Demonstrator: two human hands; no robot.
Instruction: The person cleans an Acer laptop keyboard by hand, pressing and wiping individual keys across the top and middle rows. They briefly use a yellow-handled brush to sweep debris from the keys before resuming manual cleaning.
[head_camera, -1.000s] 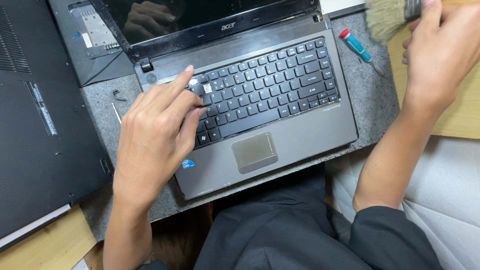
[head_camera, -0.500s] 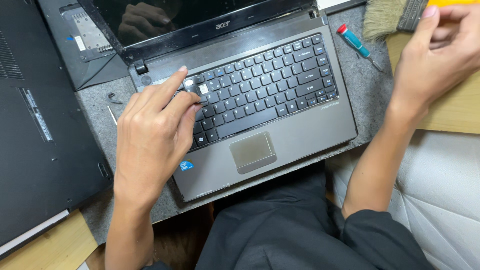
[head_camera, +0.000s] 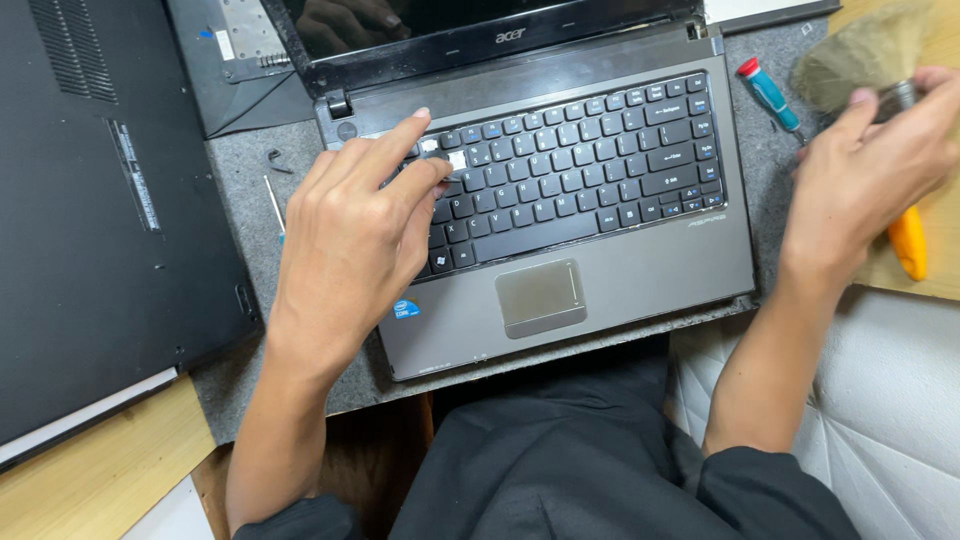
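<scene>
Right grip (head_camera: 870, 180) holds brush (head_camera: 880, 60), bristles pointing up-left.

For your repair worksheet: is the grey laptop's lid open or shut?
Open. The laptop shows its keyboard and touchpad, with the dark screen raised behind; the left hand rests on the keys.

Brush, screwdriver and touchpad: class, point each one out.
brush (head_camera: 860, 55), head view, on its bristles
screwdriver (head_camera: 768, 92), head view, on its teal handle
touchpad (head_camera: 540, 295), head view, on its middle
</scene>
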